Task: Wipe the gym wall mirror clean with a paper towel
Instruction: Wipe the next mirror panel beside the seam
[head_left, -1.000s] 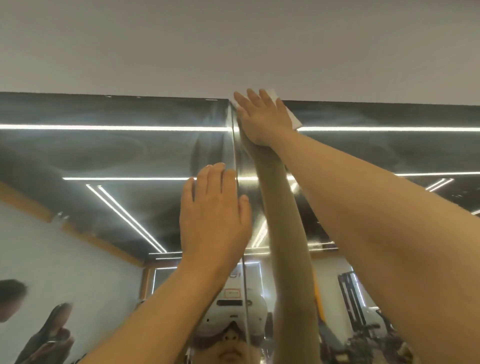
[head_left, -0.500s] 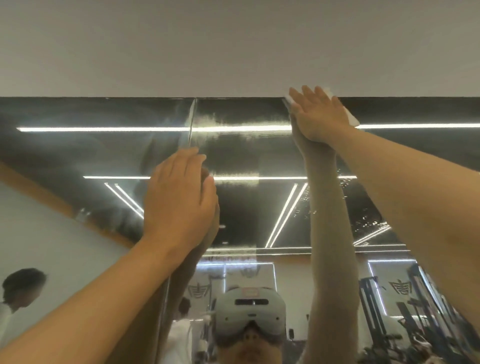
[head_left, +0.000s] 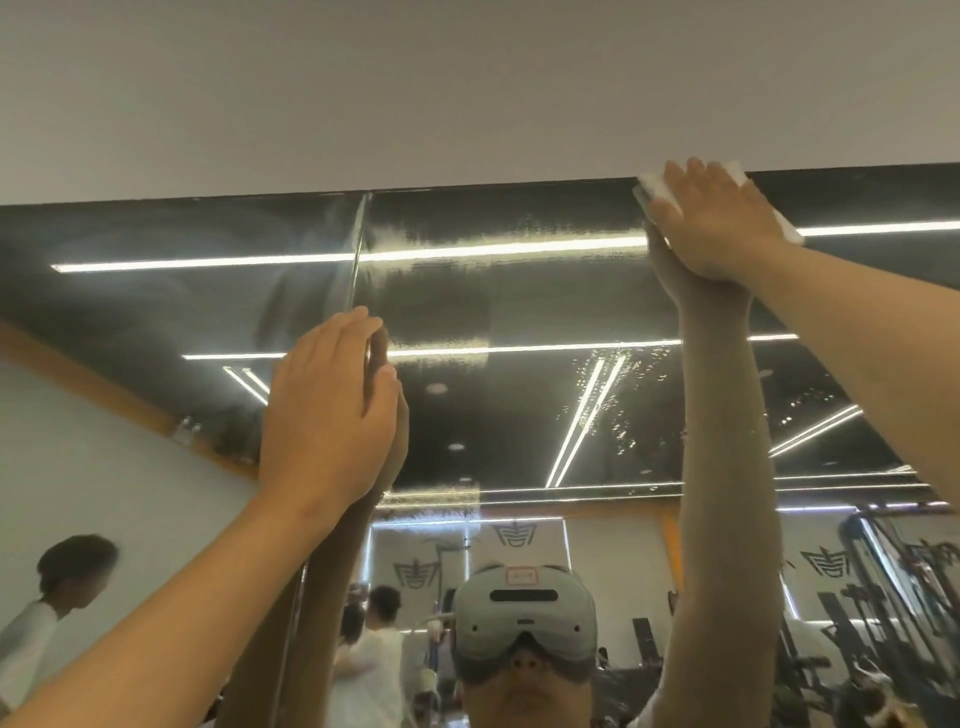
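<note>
Fingers (head_left: 681, 179) straight, right hand (head_left: 722, 226) presses paper towel (head_left: 652, 186) at mirror (head_left: 519, 306) top edge; left hand (head_left: 327, 410) (seemingly flat) beside seam (head_left: 358, 244).

My flat right hand (head_left: 717, 223) covers most of the white paper towel (head_left: 652, 187); only its corners peek out. The dark reflective wall mirror (head_left: 519, 410) runs off both sides and the bottom.

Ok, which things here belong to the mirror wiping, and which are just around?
Job: white folded paper towel under the right hand; dark glass wall mirror; left hand flat on the glass.
Just around: plain grey wall above; black gym machines and people, seen as reflections.
</note>
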